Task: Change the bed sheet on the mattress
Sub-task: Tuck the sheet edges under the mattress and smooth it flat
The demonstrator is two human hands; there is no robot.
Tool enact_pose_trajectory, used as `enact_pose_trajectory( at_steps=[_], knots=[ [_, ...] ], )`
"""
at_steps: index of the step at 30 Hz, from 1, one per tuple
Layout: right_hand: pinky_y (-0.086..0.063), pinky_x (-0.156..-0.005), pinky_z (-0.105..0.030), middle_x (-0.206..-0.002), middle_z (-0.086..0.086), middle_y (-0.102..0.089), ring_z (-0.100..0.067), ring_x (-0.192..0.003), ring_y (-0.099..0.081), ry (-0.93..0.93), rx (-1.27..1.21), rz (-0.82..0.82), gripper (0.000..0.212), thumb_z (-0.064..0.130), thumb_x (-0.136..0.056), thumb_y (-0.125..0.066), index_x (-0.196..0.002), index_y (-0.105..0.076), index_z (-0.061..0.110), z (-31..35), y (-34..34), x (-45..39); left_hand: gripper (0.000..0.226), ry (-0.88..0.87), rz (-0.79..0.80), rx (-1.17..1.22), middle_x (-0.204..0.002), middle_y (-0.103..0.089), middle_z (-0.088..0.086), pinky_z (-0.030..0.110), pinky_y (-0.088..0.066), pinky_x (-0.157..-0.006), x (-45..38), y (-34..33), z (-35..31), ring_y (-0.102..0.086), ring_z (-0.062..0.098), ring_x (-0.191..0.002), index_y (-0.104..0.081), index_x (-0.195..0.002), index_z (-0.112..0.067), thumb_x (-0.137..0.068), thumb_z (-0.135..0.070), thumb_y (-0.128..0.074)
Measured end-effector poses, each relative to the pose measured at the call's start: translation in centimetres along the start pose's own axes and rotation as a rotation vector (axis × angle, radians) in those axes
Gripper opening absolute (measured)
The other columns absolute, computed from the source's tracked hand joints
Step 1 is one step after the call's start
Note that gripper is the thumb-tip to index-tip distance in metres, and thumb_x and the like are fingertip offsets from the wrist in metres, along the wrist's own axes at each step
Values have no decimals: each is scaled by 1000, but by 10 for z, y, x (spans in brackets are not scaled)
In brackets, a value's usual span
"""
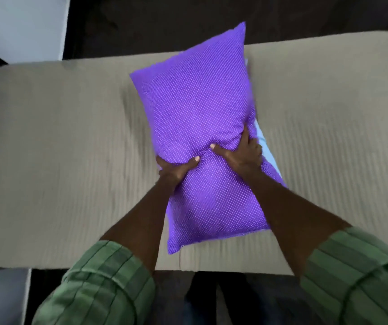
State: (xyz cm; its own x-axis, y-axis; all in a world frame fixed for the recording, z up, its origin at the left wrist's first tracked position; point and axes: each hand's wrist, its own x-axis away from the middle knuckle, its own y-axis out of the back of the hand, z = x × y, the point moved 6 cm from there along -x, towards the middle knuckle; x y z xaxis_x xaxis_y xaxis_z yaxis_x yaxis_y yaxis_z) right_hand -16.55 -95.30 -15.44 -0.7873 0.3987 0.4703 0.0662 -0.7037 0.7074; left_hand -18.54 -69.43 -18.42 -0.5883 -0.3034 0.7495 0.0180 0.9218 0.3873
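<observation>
Two hands grip one item. Left hand (176,171): thumb pressed into the top face of the purple white-dotted fabric pillow (202,127), remaining fingers curled round its left edge, out of sight beneath. Right hand (242,153): thumb dug into the top face, fingers (246,137) wrapped over the right edge. Both holds sit at the pillow's waist, which is pinched inward there.

Pillow lies lengthwise, near end close to the near edge of the bed, far corner reaching past the far edge of the beige ribbed mattress (71,148). Whether it is lifted or resting on the mattress cannot be told; frame is motion-blurred.

A pale blue cloth (264,146) shows just beside the right hand, under the pillow's right edge. Could be a second pillow or folded linen; not determinable.

Mattress surface appears bare, no sheet seen on it. Judgement: pillow is being cleared or repositioned; fresh sheet not yet laid.

Risks:
- Waist-only hold leaves both ends free to sag; the stuffing could slide inside the case and the hold loosen.
- Pale blue cloth may be dragged along, caught under the right fingers.
- Far corner overhangs dark floor (141,24); a slip drops the pillow there.
</observation>
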Motion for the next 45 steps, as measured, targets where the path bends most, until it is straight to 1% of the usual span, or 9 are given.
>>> enact_pose_trajectory(
  at_steps=[6, 11, 17, 18, 21, 22, 26, 41, 45],
  knots=[
    [-14, -122, -68, -171, -7, 11, -41, -157, 3, -86, -61, 122, 143, 95, -43, -74, -158, -2, 52, -36, -1, -38, 175, -2, 27, 6, -163, -31, 2, 53, -37, -118, -14, -34, -4, -41, 29, -144, 7, -157, -34, -19, -80, -92],
    [-28, -119, -67, -171, -8, -18, -41, -153, -27, -67, -123, 167, 151, 100, -33, -72, -153, 8, 59, -55, 0, -49, 172, -28, 0, -23, -164, -29, 2, 52, -36, -120, -10, -42, -2, -38, 29, -146, 3, -158, -32, -23, -75, -94],
    [-31, -120, -61, -165, -9, -33, -41, -148, -35, -75, -177, 152, 157, 98, -28, -75, -156, 4, 54, -57, 19, -43, 172, 25, 1, 3, -159, -36, 1, 54, -36, -119, 1, -44, -12, -41, 30, -145, -5, -155, -33, -15, -68, -99],
    [-32, -119, -61, -163, -6, -37, -39, -147, -38, -74, -208, 135, 157, 97, -25, -77, -156, -1, 53, -60, 23, -42, 163, 15, 35, 13, -154, -40, -2, 51, -36, -119, 28, -45, -29, -42, 28, -144, -8, -155, -28, -26, -60, -103],
    [-40, -116, -57, -156, 1, -48, -33, -139, -50, -93, -324, 123, 152, 91, -23, -83, -154, -16, 52, -68, 44, -38, 73, -7, 64, 37, -115, -45, -11, 33, -43, -104, 100, -63, -68, -44, 12, -121, -29, -129, -24, -83, -22, -86],
    [-42, -114, -56, -154, 2, -50, -33, -136, -52, -91, -358, 129, 151, 91, -22, -84, -153, -18, 52, -72, 56, -37, 75, -38, 9, 33, -115, -50, -12, 32, -46, -100, 109, -66, -73, -47, 11, -120, -33, -128, -25, -78, -26, -90],
    [-43, -112, -58, -149, 3, -55, -32, -131, -56, -34, -422, 92, 148, 93, -22, -81, -152, -24, 50, -86, 118, -35, 158, -163, -216, 78, -149, -52, 3, 52, -40, -117, 118, -87, -84, -52, 33, -136, -22, -154, -29, -22, -71, -97],
    [-30, -118, -57, -148, -5, -55, -35, -139, -47, -54, -261, -210, 138, 90, -36, -80, -155, -24, 44, -291, 476, -54, 153, -273, -32, 62, -146, -55, 5, 57, -44, -111, 302, -409, -163, -56, 36, -129, -26, -152, -28, -23, -80, -91],
    [-18, -121, -60, -161, -17, -32, -38, -150, -27, -175, -128, -83, 146, 93, -46, -74, -162, -1, 41, -353, 503, -77, 166, -112, 56, -147, -152, -46, 14, 52, -48, -108, 280, -487, -159, -52, 37, -133, -24, -154, -15, -17, -82, -89]
  ],
)
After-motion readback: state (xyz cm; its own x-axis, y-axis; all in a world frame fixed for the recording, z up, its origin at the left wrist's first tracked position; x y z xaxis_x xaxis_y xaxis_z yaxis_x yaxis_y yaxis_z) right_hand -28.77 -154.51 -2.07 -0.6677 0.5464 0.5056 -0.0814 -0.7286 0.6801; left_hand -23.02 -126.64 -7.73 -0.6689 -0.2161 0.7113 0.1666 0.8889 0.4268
